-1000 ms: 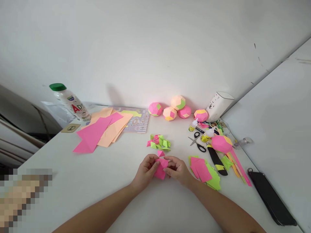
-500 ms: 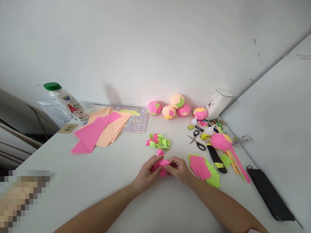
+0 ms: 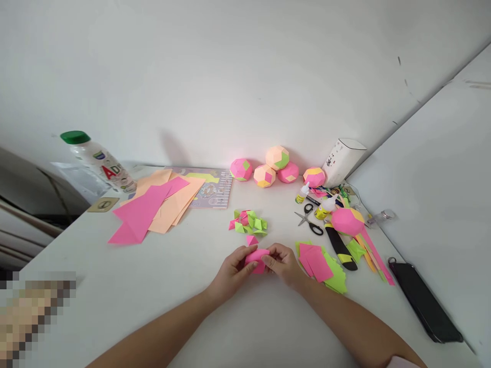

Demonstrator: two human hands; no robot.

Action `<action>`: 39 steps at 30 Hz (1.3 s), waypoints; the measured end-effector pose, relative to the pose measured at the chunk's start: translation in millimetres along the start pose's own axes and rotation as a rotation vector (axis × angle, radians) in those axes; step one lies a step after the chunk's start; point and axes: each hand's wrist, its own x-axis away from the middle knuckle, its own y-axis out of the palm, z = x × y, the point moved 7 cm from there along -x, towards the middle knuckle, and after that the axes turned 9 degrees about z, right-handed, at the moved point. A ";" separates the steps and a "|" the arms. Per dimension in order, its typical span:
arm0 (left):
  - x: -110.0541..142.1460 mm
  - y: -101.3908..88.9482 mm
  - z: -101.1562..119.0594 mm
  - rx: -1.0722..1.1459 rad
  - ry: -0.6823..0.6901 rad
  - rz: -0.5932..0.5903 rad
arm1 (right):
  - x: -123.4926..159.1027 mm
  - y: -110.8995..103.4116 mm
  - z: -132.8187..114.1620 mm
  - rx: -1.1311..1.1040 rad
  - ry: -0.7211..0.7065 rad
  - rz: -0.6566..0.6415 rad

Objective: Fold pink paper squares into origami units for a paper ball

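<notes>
Between my two hands a small piece of pink paper (image 3: 256,260) is pinched, folded at its upper part. My left hand (image 3: 235,268) grips its left side with thumb in front and fingers behind. My right hand (image 3: 283,263) closes on its right side, the thumb pressing the front; the fingers behind are partly hidden. Just beyond the hands lies a small pink folded piece (image 3: 251,240). Past that sits a cluster of green and pink folded paper pieces (image 3: 249,222). To the right of my right hand is a stack of pink and green paper squares (image 3: 316,263).
Several faceted paper balls (image 3: 264,175) rest by the wall. Scissors (image 3: 308,220), glue bottles (image 3: 302,194), a black-and-yellow cutter (image 3: 341,248) and a phone (image 3: 424,299) lie on the right. Large paper sheets (image 3: 146,209) and a white bottle with green cap (image 3: 97,158) stand left.
The pink paper has turned and folded in my fingers, its lower flap now a broader face. Both hands still grip it, and the view has shifted slightly.
</notes>
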 end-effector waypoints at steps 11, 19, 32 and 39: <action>2.8 -0.6 12.1 -0.391 0.211 0.051 | -0.2 -0.4 -1.0 0.011 -0.014 0.027; 3.5 4.1 23.0 -0.261 0.101 -0.044 | -0.4 0.7 0.0 -0.110 -0.008 0.014; 2.9 4.8 24.0 -0.244 0.107 -0.061 | -1.4 -0.8 -3.2 -0.030 -0.024 0.028; 4.0 6.1 23.6 -0.244 0.098 -0.084 | -2.1 -0.6 -2.5 -0.046 -0.027 0.024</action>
